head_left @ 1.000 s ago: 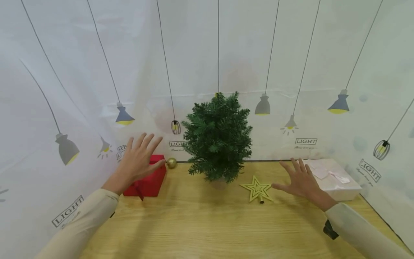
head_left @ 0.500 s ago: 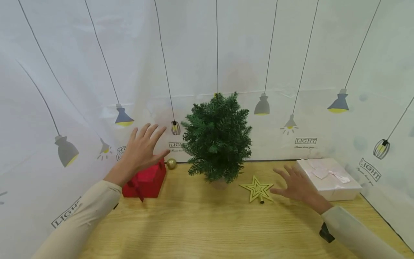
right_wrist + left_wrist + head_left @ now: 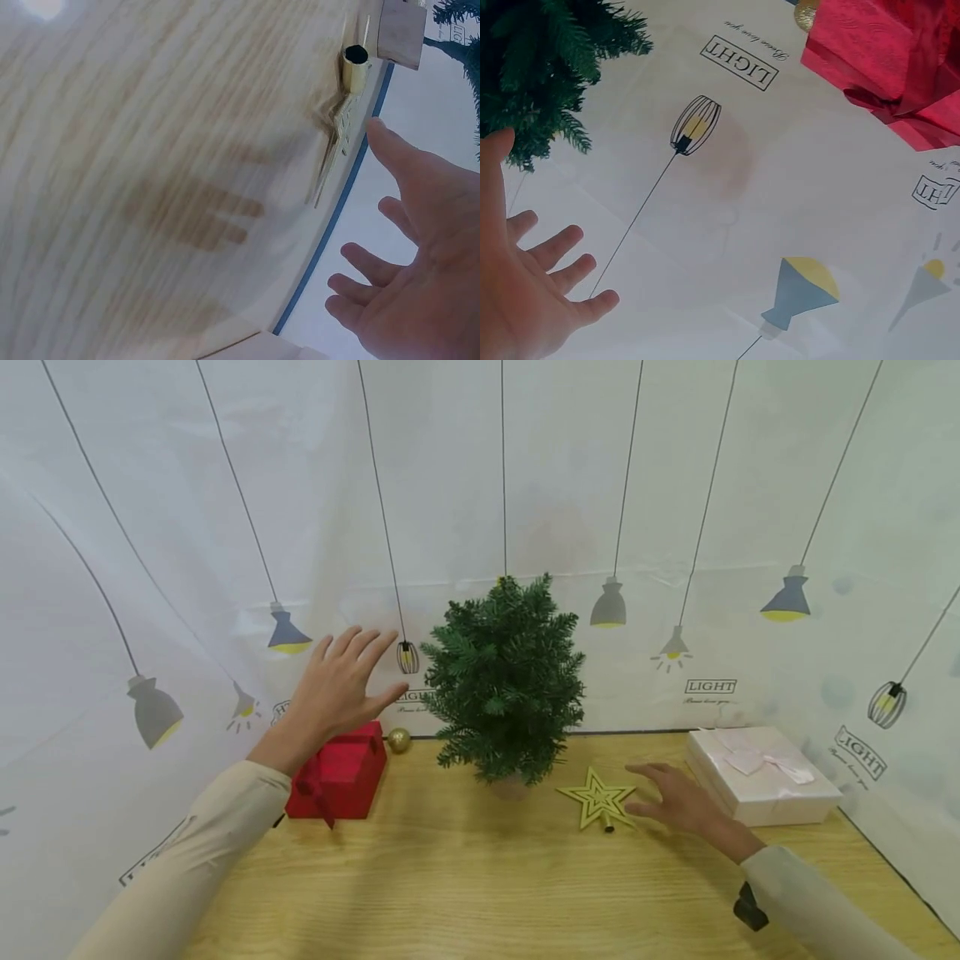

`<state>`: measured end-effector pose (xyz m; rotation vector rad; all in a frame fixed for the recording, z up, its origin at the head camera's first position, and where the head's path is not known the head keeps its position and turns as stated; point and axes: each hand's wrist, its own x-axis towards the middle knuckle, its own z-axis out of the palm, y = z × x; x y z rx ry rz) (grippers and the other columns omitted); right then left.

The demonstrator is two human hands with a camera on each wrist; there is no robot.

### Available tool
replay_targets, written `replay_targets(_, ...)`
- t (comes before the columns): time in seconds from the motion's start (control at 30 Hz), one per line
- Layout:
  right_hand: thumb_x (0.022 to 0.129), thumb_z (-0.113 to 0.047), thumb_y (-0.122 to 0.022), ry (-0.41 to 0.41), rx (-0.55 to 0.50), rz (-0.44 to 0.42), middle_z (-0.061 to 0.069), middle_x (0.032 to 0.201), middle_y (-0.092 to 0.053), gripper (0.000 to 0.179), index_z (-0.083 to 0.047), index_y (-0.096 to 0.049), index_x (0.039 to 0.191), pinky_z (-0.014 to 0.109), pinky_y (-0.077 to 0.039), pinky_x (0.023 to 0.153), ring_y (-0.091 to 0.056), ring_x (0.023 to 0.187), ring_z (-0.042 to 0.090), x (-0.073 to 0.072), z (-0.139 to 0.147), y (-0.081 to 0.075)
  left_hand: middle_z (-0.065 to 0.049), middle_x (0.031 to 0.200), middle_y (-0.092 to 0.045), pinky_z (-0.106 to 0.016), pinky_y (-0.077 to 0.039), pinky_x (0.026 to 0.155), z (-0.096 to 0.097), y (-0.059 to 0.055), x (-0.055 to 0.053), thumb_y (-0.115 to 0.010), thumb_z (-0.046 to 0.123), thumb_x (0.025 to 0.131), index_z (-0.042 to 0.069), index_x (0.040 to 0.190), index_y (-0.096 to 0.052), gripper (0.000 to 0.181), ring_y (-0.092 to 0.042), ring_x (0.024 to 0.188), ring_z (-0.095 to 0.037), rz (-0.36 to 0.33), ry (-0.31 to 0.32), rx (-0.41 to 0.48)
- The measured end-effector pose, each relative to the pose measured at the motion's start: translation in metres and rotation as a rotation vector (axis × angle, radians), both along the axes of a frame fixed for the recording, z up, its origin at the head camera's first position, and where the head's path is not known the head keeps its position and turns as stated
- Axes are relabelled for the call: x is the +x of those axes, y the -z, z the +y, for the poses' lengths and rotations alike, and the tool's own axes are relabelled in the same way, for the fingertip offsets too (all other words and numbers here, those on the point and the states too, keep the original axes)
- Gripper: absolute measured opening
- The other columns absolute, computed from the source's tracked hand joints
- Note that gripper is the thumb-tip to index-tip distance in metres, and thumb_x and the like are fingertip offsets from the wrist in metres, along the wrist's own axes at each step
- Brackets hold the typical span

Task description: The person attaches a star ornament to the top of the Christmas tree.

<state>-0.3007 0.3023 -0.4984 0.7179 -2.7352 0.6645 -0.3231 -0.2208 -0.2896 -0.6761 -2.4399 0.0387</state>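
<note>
A small green artificial Christmas tree (image 3: 504, 685) stands on a pale base in the middle of the table's far side. My left hand (image 3: 337, 689) is raised to its left with fingers spread, holding nothing; in the left wrist view the thumb reaches toward the branches (image 3: 547, 67). Flat on the wood lies a gold star tree topper (image 3: 597, 798), right of the tree. Just beside it my right hand (image 3: 678, 802) hovers with loosely spread fingers and an empty palm. The right wrist view shows the star's hollow socket (image 3: 355, 69) to the left of that hand (image 3: 420, 255).
A red gift box (image 3: 341, 777) sits behind and below the left forearm, with a gold ball ornament (image 3: 398, 741) by its corner. The pale pink gift box (image 3: 765, 777) is at the right. A printed wall sheet (image 3: 675, 485) encloses the table (image 3: 480, 885) at the back and sides.
My left hand has risen and moved right, toward the tree. My right hand has come lower and slightly left, closer to the star. The tree, star and boxes stay in place.
</note>
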Motion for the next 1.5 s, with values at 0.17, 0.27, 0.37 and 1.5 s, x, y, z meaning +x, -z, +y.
replay_targets(0.17, 0.091, -0.027, -0.083, 0.012, -0.006, -0.059, 0.034, 0.135, -0.06, 0.062, 0.003, -0.06, 0.14, 0.064, -0.052, 0.093, -0.059, 0.12, 0.052, 0.0, -0.003, 0.001, -0.016, 0.153, -0.051, -0.065, -0.03, 0.116, 0.009, -0.009, 0.001, -0.062, 0.059, 0.098, 0.015, 0.16, -0.041, 0.08, -0.04, 0.146, -0.04, -0.003, 0.024, 0.01)
replay_targets(0.27, 0.092, -0.024, -0.082, 0.018, -0.009, -0.062, 0.033, 0.132, -0.062, 0.058, 0.004, -0.062, 0.137, 0.063, -0.052, 0.094, -0.06, 0.118, 0.052, -0.002, -0.004, 0.005, -0.016, 0.153, -0.052, -0.064, -0.03, 0.117, 0.016, -0.014, 0.003, -0.061, 0.059, 0.099, 0.016, 0.161, -0.04, 0.079, -0.04, 0.146, -0.039, -0.012, 0.041, 0.021)
replay_targets(0.37, 0.091, -0.017, -0.082, 0.014, -0.014, -0.045, 0.031, 0.129, -0.065, 0.051, 0.005, -0.064, 0.133, 0.062, -0.052, 0.093, -0.062, 0.115, 0.051, -0.005, -0.003, 0.01, -0.016, 0.153, -0.053, -0.064, -0.03, 0.117, 0.022, -0.017, 0.003, -0.06, 0.059, 0.1, 0.017, 0.162, -0.039, 0.077, -0.041, 0.146, -0.039, -0.018, 0.05, 0.034)
replay_targets(1.5, 0.088, 0.003, -0.079, -0.141, -0.095, -0.014, 0.022, 0.106, -0.075, 0.032, 0.008, -0.071, 0.119, 0.05, -0.059, 0.08, -0.071, 0.094, 0.042, -0.035, 0.0, 0.027, -0.018, 0.145, -0.058, -0.054, -0.046, 0.108, 0.067, -0.043, -0.017, -0.068, 0.025, 0.103, 0.012, 0.157, -0.046, 0.059, -0.054, 0.134, -0.036, -0.267, 0.363, 0.514)
